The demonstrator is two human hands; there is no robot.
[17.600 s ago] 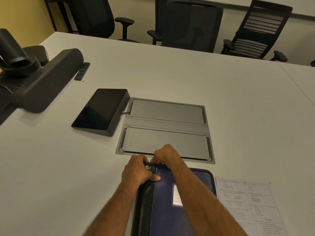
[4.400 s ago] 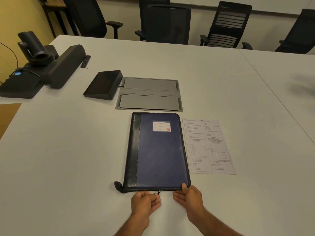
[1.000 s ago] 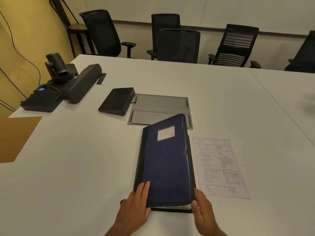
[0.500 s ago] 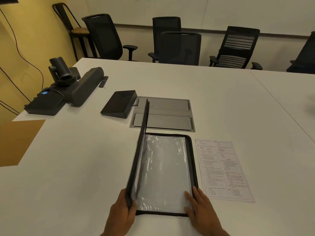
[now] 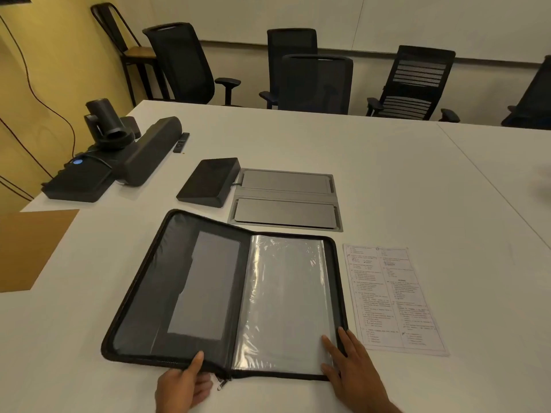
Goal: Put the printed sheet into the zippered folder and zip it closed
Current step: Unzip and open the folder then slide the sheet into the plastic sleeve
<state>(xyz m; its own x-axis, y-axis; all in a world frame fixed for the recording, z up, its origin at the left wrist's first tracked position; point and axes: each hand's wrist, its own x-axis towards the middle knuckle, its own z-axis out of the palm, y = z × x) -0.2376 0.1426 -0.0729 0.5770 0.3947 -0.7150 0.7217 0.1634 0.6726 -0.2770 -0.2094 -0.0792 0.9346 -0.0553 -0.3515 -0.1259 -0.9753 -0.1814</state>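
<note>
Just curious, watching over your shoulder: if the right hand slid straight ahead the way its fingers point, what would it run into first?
Likely only the clear sleeve under the right hand; beyond the folder, the grey panel.

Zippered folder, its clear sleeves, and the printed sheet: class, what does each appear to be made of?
Zippered folder: probably synthetic fabric or faux leather, matte black, with a toothed zip edge.
Clear sleeves: thin transparent plastic film, glossy, showing wrinkles and glare streaks.
Printed sheet: ordinary white paper, matte, lying flat with dark print.
The left hand holds the cover; the right hand rests on the sleeves.
</note>
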